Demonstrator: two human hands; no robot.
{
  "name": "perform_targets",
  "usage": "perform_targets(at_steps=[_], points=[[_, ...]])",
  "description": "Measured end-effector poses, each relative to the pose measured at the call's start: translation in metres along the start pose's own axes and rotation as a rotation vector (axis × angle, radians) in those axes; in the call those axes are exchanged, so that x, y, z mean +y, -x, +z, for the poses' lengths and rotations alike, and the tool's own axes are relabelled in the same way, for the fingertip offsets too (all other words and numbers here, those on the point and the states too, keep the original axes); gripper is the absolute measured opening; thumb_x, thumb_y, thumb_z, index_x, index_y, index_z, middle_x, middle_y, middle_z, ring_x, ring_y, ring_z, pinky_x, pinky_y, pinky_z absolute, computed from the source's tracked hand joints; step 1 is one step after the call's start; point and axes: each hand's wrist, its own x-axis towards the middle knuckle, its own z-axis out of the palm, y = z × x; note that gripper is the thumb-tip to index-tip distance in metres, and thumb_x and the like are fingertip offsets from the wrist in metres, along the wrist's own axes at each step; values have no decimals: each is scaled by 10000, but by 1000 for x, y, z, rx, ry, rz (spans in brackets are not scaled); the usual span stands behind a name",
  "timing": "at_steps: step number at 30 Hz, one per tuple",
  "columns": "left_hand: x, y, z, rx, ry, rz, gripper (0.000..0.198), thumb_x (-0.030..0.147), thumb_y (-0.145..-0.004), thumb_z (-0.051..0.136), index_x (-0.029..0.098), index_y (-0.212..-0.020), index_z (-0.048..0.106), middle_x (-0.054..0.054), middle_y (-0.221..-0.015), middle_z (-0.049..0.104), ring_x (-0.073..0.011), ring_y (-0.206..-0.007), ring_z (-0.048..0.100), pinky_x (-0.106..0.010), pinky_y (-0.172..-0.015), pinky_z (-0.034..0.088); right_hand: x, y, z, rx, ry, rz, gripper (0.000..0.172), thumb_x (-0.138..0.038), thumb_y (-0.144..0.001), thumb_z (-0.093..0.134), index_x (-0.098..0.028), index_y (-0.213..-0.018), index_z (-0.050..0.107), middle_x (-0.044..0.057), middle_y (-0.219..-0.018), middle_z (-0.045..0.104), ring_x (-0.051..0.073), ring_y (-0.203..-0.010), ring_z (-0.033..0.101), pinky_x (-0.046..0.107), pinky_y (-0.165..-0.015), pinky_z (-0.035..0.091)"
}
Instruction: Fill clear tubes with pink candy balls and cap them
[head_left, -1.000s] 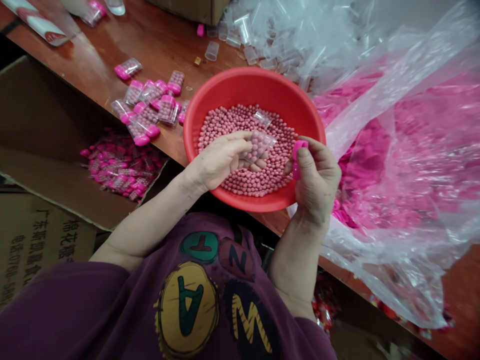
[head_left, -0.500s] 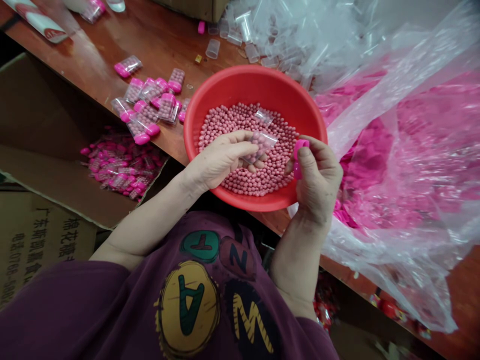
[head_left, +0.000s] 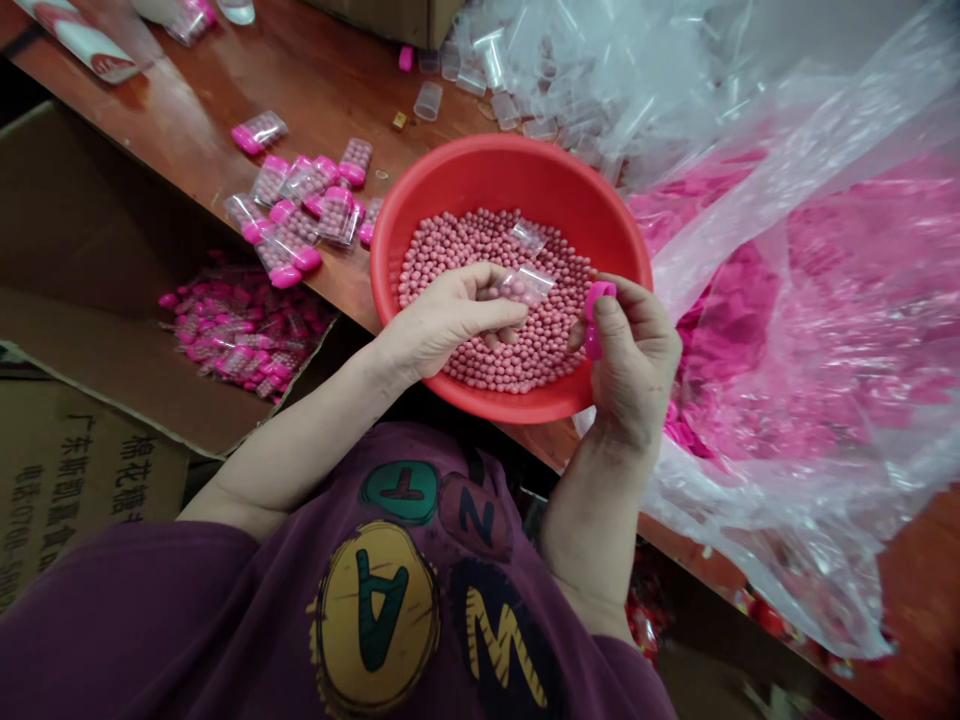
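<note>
Left hand [head_left: 446,325] and right hand [head_left: 634,360] are working over a red plastic basin [head_left: 495,170] of pink candy balls [head_left: 450,255].
Left fingers [head_left: 491,312] are pinching a clear plastic sleeve [head_left: 526,285] over the basin's center; right fingers [head_left: 611,310] are clamping a pink plastic cap [head_left: 595,320] at its 3 o'clock.

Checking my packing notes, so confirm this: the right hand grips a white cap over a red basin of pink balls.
Wrong colour: the cap in the right hand is pink, not white, as the head view shows. It is still over the red basin of pink balls.
</note>
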Motion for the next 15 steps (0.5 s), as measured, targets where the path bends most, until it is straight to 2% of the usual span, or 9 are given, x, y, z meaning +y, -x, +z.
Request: perform_targets(at_steps=[7, 12, 15], points=[[2, 1, 2, 9, -17, -21, 112, 122, -935, 742, 169, -952, 642, 23, -814, 692, -71, -657, 648, -218, -655, 517, -1, 1, 0, -29, 31, -17, 234, -530, -997, 853, -367, -1163, 830, -38, -912, 756, 102, -580, 598, 276, -527, 495], [2, 2, 1, 22, -35, -27, 41, 151, -980, 719, 166, -969, 682, 4, -833, 702, -77, -675, 647, -213, -648, 500, -3, 1, 0, -62, -31, 31, 252, -447, -979, 891, -319, -1176, 799, -30, -892, 764, 92, -589, 566, 246, -523, 476], [0, 1, 0, 10, -54, -38, 39, 146, -990, 697, 157, -988, 733, -12, -869, 703, -83, -716, 639, -212, -674, 513, -4, 2, 0, -80, -4, 0, 311, -464, -962, 907, -316, -1214, 798, -20, -952, 787, 102, -691, 636, 253, -635, 561]])
